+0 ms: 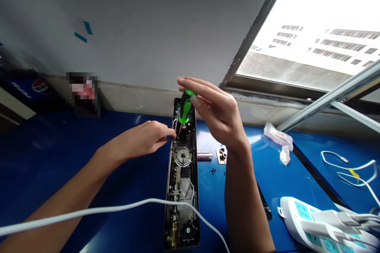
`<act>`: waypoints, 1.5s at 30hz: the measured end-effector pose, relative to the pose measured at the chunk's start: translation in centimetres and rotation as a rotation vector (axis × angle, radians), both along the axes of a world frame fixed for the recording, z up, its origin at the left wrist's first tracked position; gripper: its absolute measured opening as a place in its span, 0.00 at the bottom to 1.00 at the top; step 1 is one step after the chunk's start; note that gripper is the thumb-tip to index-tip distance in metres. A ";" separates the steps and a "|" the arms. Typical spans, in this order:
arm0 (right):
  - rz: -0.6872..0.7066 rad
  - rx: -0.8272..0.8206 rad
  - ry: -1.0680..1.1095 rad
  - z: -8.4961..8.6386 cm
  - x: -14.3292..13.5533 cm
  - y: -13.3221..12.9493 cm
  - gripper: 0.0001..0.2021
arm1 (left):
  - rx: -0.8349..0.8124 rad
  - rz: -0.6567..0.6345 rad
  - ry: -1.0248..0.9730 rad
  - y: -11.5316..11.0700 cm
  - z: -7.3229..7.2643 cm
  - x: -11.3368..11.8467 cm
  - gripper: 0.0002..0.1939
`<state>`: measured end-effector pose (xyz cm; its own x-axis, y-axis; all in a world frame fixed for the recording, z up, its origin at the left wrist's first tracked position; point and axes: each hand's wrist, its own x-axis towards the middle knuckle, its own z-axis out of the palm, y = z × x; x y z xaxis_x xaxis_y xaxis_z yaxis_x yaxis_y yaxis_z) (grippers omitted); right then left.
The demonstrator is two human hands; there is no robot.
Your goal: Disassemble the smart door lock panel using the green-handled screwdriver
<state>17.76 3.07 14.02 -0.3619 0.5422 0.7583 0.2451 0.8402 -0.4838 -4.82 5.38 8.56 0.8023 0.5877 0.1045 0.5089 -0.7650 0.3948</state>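
Note:
A long, narrow black housing [183, 157], which looks like an opened electronic door lock, lies lengthwise before me with gears, wires and metal parts exposed. My right hand [218, 112] holds a green and black screwdriver [186, 106], thumb against its handle and fingers stretched across the top. The screwdriver points down into the upper part of the housing. At the housing's left edge, close to the screwdriver's tip, my left hand [151, 136] has its thumb and fingers pinched together. What sits between those fingertips is hidden.
Right of the housing lie a pinkish cylinder [205, 157], a metal plate [221, 155] and several small screws [213, 170]. A white cable [127, 205] crosses over the housing's lower part. A power strip [308, 221] with plugs stands at lower right, below a plastic bag [277, 136].

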 end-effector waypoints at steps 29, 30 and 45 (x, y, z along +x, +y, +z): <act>-0.080 0.020 0.011 -0.1 -0.2 0.0 0.13 | 0.037 0.002 0.029 -0.3 0.3 0.1 0.10; -0.056 -0.005 -0.008 0.0 -0.2 -0.1 0.15 | 0.037 -0.005 0.023 -0.3 0.3 0.1 0.10; -0.043 -0.016 0.001 0.2 0.2 -0.4 0.12 | 0.054 -0.009 0.006 -0.1 0.0 0.0 0.11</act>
